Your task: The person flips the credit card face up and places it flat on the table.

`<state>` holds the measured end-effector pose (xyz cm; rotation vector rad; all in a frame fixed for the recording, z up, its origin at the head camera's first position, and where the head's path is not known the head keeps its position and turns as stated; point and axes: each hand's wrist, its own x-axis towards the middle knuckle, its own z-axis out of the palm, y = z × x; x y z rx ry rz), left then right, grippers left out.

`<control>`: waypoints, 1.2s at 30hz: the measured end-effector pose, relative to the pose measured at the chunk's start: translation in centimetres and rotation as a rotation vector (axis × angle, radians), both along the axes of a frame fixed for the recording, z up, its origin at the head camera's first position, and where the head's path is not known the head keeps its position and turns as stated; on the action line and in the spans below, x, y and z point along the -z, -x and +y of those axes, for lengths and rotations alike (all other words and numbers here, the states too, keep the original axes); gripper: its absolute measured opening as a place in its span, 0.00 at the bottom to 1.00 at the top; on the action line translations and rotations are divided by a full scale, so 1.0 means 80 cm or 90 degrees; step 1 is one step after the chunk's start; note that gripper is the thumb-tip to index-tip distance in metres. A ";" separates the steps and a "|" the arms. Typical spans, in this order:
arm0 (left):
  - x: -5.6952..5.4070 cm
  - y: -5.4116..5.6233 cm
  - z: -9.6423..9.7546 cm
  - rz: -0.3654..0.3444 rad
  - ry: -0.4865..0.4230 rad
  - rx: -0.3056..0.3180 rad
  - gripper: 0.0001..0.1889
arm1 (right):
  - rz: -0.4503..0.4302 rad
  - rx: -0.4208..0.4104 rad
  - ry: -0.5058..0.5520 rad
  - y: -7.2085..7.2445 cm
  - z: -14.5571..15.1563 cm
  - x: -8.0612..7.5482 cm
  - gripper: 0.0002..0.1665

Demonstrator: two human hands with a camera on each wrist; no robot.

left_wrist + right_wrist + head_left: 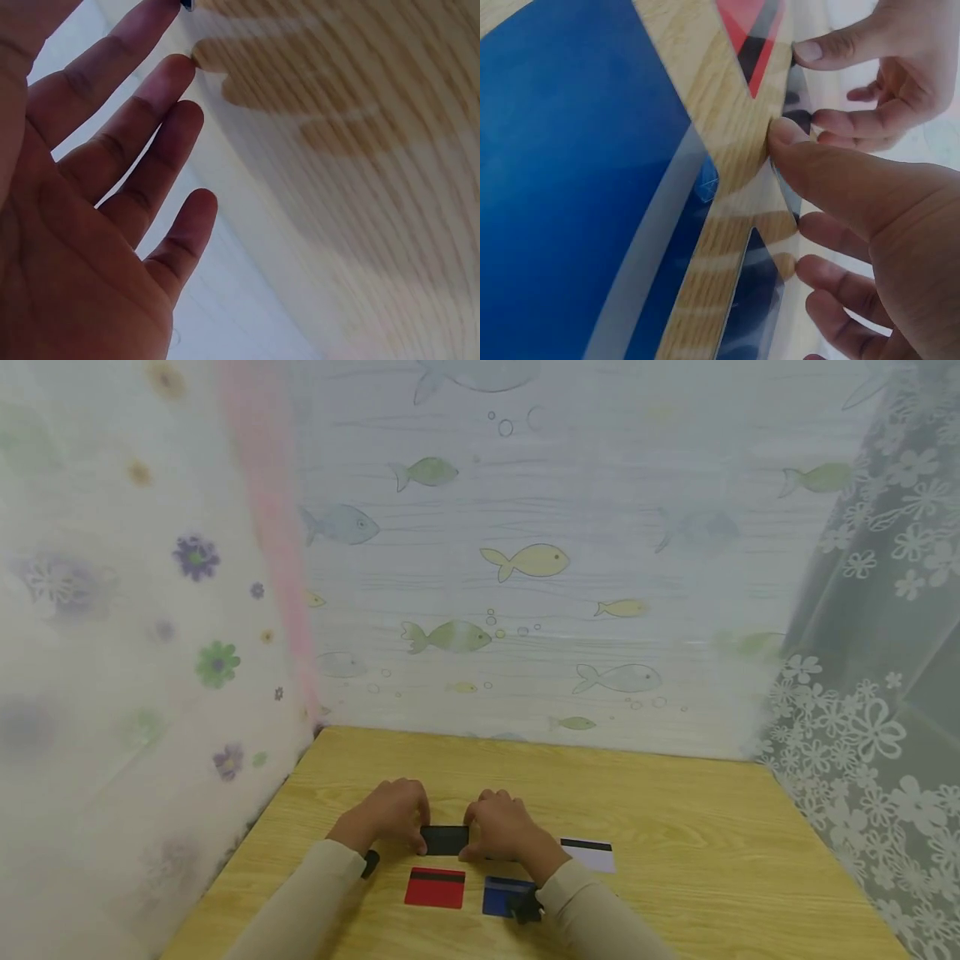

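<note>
Grip by thumbs and fingertips across both short ends of black card [445, 841]: left end in left hand [390, 814], right end in right hand [501, 827]. Opened about as far as the card's width, pinched near the corners, remaining fingers loose. Held level, on or just above wooden table [675, 827]; can't tell if lifted clear. Probably light, thin, stiff plastic: slick-faced, not fragile, apt to bow if squeezed end to end. Best taken by edges or corners, lightly. Nearer the camera: red card [434, 888], then blue card [497, 897] to its right. Partly hidden by right hand: dark card [748, 315]. Farther right: white card [594, 857].
</note>
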<state>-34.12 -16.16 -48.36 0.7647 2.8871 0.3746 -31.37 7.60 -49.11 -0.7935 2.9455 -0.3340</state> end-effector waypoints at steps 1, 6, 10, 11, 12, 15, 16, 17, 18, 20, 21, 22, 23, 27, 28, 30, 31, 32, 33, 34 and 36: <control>-0.001 -0.001 0.001 -0.001 0.000 -0.001 0.16 | -0.004 0.001 0.000 0.000 0.000 0.000 0.31; -0.003 -0.001 0.002 -0.014 0.001 -0.011 0.16 | -0.030 0.010 -0.002 0.002 -0.004 -0.003 0.29; -0.004 -0.002 0.002 -0.040 -0.006 -0.017 0.18 | -0.062 0.020 -0.010 0.002 -0.008 -0.007 0.27; -0.004 -0.003 0.001 -0.045 -0.009 -0.016 0.19 | -0.069 0.023 -0.011 0.002 -0.009 -0.008 0.26; -0.004 -0.004 0.000 -0.051 -0.012 -0.017 0.19 | -0.074 0.026 -0.015 0.003 -0.011 -0.008 0.25; -0.006 -0.006 -0.001 -0.060 -0.017 -0.019 0.20 | -0.086 0.032 -0.024 0.003 -0.015 -0.010 0.24; -0.006 -0.006 -0.001 -0.062 -0.017 -0.018 0.20 | -0.087 0.034 -0.026 0.003 -0.016 -0.010 0.24; -0.007 -0.006 -0.001 -0.063 -0.014 -0.017 0.20 | -0.088 0.036 -0.028 0.003 -0.017 -0.010 0.24; -0.007 -0.006 0.000 -0.064 -0.010 -0.019 0.20 | -0.090 0.037 -0.032 0.003 -0.018 -0.009 0.24; -0.007 -0.006 0.001 -0.064 -0.003 -0.019 0.20 | -0.092 0.040 -0.031 0.003 -0.018 -0.008 0.24; -0.007 -0.005 0.002 -0.065 -0.002 -0.019 0.20 | -0.091 0.041 -0.031 0.003 -0.017 -0.007 0.25; -0.007 -0.004 0.002 -0.066 0.000 -0.019 0.21 | -0.090 0.043 -0.032 0.003 -0.017 -0.008 0.25; -0.006 -0.004 0.002 -0.067 -0.001 -0.020 0.21 | -0.089 0.043 -0.033 0.003 -0.018 -0.008 0.25; -0.001 -0.003 -0.002 -0.071 -0.016 -0.014 0.21 | -0.084 0.049 -0.028 0.000 -0.018 -0.008 0.25; 0.000 -0.003 -0.003 -0.069 -0.020 -0.011 0.21 | -0.084 0.050 -0.028 0.000 -0.018 -0.008 0.25; 0.003 -0.004 -0.007 -0.066 -0.022 -0.002 0.22 | -0.082 0.051 -0.030 -0.001 -0.019 -0.008 0.25; 0.005 -0.004 -0.009 -0.063 -0.024 0.002 0.22 | -0.080 0.051 -0.032 -0.001 -0.019 -0.007 0.25; 0.007 -0.004 -0.011 -0.060 -0.026 0.007 0.22 | -0.077 0.051 -0.035 -0.001 -0.019 -0.007 0.24; 0.008 -0.003 -0.013 -0.057 -0.029 0.014 0.23 | -0.075 0.051 -0.038 0.000 -0.019 -0.006 0.25; 0.008 -0.003 -0.014 -0.058 -0.036 0.018 0.23 | -0.072 0.050 -0.042 0.001 -0.018 -0.005 0.24; 0.009 -0.002 -0.016 -0.058 -0.046 0.030 0.24 | -0.068 0.047 -0.046 0.003 -0.017 -0.003 0.24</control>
